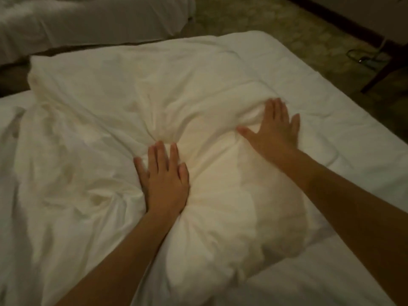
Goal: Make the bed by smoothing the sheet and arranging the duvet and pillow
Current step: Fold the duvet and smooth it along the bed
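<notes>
Forearms (123, 250) flank the pillow (223, 208); left grip (164, 180) and right grip (273, 129), both spread, press it.

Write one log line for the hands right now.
left hand: flat on pillow | right hand: flat on pillow | duvet: rumpled

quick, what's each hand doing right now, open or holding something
Left hand: open, fingers straight, pressing on the pillow.
Right hand: open, fingers spread, pressing flat on the pillow's far end.
</notes>
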A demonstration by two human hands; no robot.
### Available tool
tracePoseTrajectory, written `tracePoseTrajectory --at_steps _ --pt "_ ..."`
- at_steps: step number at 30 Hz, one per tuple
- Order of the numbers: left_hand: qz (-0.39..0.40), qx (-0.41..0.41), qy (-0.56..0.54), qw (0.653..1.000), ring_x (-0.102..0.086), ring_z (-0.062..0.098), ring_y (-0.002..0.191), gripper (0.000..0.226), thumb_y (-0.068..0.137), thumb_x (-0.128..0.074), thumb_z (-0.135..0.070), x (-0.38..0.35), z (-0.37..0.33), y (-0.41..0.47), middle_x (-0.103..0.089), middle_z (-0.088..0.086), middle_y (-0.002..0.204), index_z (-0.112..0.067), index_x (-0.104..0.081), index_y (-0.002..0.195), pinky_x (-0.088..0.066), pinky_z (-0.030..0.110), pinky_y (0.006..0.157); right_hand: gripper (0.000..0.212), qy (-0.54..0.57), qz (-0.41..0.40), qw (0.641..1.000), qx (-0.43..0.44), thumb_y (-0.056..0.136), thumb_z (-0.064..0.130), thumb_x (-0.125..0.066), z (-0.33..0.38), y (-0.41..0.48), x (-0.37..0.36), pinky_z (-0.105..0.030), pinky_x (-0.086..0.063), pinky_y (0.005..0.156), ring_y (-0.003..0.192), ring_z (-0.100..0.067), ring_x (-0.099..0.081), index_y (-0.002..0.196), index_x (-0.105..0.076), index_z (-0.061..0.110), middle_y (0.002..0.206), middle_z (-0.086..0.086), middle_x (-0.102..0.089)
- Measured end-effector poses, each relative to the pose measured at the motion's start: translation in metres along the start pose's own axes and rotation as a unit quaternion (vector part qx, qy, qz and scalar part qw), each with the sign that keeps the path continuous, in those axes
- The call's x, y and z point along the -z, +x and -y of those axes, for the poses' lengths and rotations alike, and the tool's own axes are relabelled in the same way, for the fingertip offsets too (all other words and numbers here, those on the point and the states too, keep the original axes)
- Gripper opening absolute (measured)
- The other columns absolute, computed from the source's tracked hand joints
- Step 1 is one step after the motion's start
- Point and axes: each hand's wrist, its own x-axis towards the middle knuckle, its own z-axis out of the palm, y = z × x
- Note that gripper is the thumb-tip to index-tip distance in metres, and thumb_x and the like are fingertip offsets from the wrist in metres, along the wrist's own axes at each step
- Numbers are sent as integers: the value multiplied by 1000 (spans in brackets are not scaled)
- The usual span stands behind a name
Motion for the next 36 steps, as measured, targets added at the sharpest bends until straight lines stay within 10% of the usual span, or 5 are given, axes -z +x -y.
tracePoseTrajectory --at_steps 10,16,24,31,36 --pt "-30 -9 -6 999 -29 32 143 56 98 -20 -37 -18 -2 4 -30 16 156 -17 -34 150 -9 60 116 116 365 177 883 -236 35 73 -85 -62 60 23 -35 -38 105 115 -24 -54 134 -55 20 136 -1 -54" --pt "-13 -14 3 1000 -34 32 141 56 98 -19 -37 -28 -2 8 -35 15 153 -19 -37 148 -7 58 116 96 343 245 888 -184 56 71 -75 -29 43 30 -37 -33 109 126 -29 -49 134 -55 19 141 -10 -51" --pt "121 -28 -101 987 0 34 149 89 74 14 -40 -7 6 3 1 19 161 -13 -10 155 23 49 110 63 259 19 952 -163 79 45 -74 53 -7 44 -35 -47 93 115 -30 -57 125 -56 7 128 -12 -59" --pt "253 256 -669 651 -44 33 128 41 105 -35 -13 67 59 -45 -45 18 140 -5 -35 145 -36 34 102 28 163 -44 985 -27 88 31 -59 191 -109 78 -31 -40 81 112 -30 -59 110 -64 14 120 -9 -64" --pt "151 -190 -278 929 -38 30 138 43 96 -55 -26 98 172 -55 -45 8 144 -18 -49 138 -27 36 114 20 129 -62 989 48 92 25 -51 290 -179 82 -28 -30 73 107 -26 -60 105 -63 17 116 -5 -63"
